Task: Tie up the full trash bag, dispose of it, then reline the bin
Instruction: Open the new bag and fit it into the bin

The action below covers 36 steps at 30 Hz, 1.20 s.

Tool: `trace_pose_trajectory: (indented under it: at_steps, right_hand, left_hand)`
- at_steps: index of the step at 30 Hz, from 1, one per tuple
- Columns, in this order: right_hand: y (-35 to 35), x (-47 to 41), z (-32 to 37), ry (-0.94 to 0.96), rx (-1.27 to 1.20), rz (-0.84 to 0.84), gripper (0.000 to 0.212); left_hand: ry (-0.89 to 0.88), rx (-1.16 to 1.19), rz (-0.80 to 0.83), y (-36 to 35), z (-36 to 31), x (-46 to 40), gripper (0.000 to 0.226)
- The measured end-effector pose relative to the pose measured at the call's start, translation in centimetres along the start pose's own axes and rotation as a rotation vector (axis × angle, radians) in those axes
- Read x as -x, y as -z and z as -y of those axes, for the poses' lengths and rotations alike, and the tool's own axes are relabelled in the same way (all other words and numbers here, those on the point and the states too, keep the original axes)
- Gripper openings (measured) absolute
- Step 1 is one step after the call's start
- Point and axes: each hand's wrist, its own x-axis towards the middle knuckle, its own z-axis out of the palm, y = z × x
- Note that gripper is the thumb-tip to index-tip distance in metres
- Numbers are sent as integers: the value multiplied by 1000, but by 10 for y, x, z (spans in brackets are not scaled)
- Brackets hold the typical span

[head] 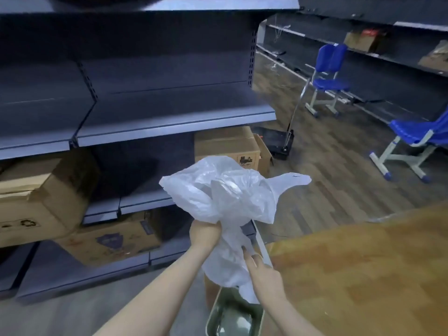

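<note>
A thin white plastic bag billows in the air at the centre of the head view, one handle flap sticking out to the right. My left hand is clenched around its gathered middle. My right hand rests against the bag's lower part with fingers pinching the film. Directly below, at the bottom edge, stands a small olive-green bin with a shiny inside; the bag's lowest tip hangs at its rim.
Dark metal shelving fills the left, with cardboard boxes on its lower shelves. A wooden table lies at my right. Two blue chairs and a black hand trolley stand on the wooden floor beyond.
</note>
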Motion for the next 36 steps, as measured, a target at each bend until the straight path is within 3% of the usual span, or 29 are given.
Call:
trace_pose_trajectory:
  at_steps: [4,7,10,14,16,18,22,26,28,31,36]
  right_hand:
    - [-47,25,-17,-17,104,98,106]
    - [-86,35,-33,11,147,131,108]
    - [-142,42,-57,60,195,151,108]
    - [-227,55,-96,86,256,207,79]
    - [-269,64,-115,84,268,232,78]
    - [-309,71,-131,69,276,257,79]
    - [-382,87,-155,87,289,266,81]
    - [-431,99,-164,149,338,375,68]
    - [-461,103,-175,240,369,319,61]
    - [-490,109,-176,260,351,363,57]
    - [-509,111,-184,266,348,477,57]
  left_hand:
    - [-396,-523,-1,-30,48,-15,13]
    - [-440,-672,29,-56,76,-23,14]
    - [-627,-724,-78,-95,111,-38,4]
    - [-548,-662,-38,-158,182,-58,18]
    - [-564,-599,-75,-186,217,-61,7]
    - [-616,-568,-129,-213,250,-66,19]
    - [-581,-559,-113,-255,316,-79,16]
    - [-623,-549,-153,-288,364,-87,37]
    - [-650,-522,-174,-300,387,-89,34]
    - [-697,-483,-205,-314,419,-90,21]
    - [-736,-386,-160,-331,459,-90,21]
